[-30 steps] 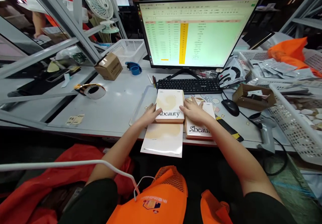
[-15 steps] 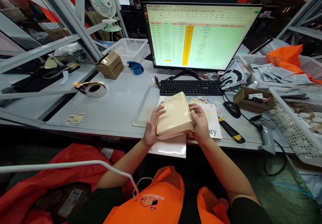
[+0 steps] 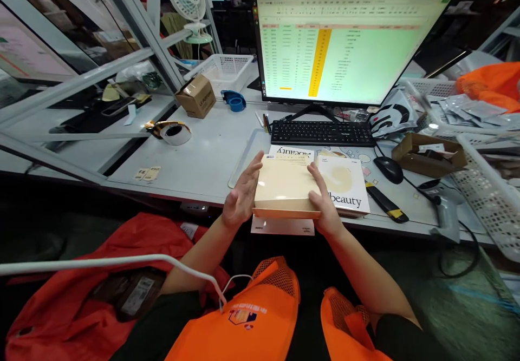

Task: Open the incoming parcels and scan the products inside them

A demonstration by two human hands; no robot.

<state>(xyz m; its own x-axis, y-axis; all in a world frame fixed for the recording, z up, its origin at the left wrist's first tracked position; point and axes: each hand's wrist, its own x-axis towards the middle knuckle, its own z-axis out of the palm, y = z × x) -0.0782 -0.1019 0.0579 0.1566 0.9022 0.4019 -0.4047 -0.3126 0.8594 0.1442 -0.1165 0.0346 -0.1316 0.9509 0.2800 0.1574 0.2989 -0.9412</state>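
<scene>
A cream-coloured flat box is held over the front edge of the desk, tilted towards me, with an orange-tan lower edge. My right hand grips its right side, thumb on the top face. Along the box's left side my left hand lies with its fingers stretched out and thumb apart; whether the palm presses on it I cannot tell. Beneath and behind the box is a white printed sheet or box reaching past the desk edge. Just right of it lies a white box marked "beauty".
A keyboard and monitor stand behind. To the right are a box cutter, mouse, scanner and white basket. Tape roll and a small carton sit at left.
The cream box has turned from slanted to nearly square with the desk edge. My left hand's fingers have straightened along its side. The view has shifted left, showing more of the "beauty" box.
</scene>
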